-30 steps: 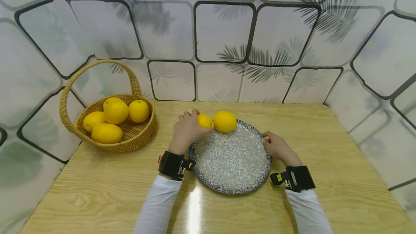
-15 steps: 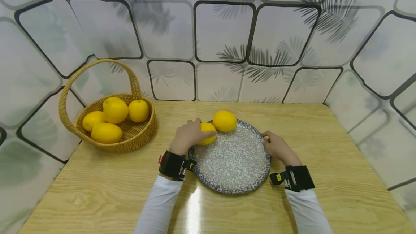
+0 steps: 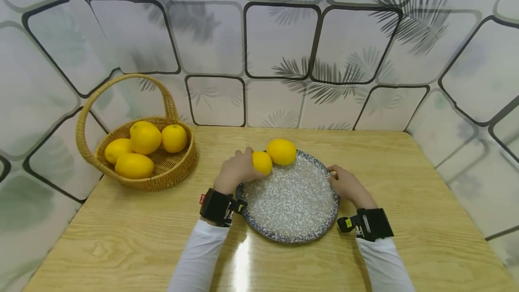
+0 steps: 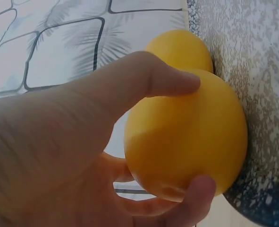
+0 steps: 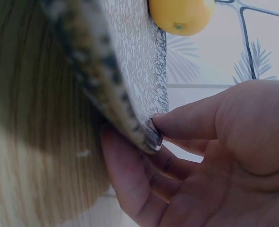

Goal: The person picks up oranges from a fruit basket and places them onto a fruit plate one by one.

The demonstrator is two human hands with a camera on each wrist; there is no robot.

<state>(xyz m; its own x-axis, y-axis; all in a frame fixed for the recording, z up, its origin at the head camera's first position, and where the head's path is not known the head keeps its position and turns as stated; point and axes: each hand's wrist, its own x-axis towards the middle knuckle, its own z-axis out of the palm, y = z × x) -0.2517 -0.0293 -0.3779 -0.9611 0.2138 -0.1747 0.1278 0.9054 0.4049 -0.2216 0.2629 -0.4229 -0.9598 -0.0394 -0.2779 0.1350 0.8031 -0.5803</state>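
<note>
My left hand (image 3: 238, 170) grips a yellow lemon (image 4: 191, 137) at the upper left rim of a round speckled grey plate (image 3: 292, 206). In the left wrist view the thumb lies over the lemon's top and the fingers curl round its other side. Beside it a second lemon (image 3: 281, 152) rests at the plate's back edge; the two overlap in the left wrist view. My right hand (image 3: 348, 184) pinches the plate's right rim, thumb on the upper face and fingers beneath, as the right wrist view shows.
At the left stands a wicker basket (image 3: 186, 161) with a tall handle, holding several lemons (image 3: 145, 137). The wooden table (image 3: 142, 238) ends at a patterned wall (image 3: 279, 39) behind.
The left hand has brought its lemon a little right and nearer, from beside the second lemon onto the plate's left rim area. The right hand and the plate have stayed put.
</note>
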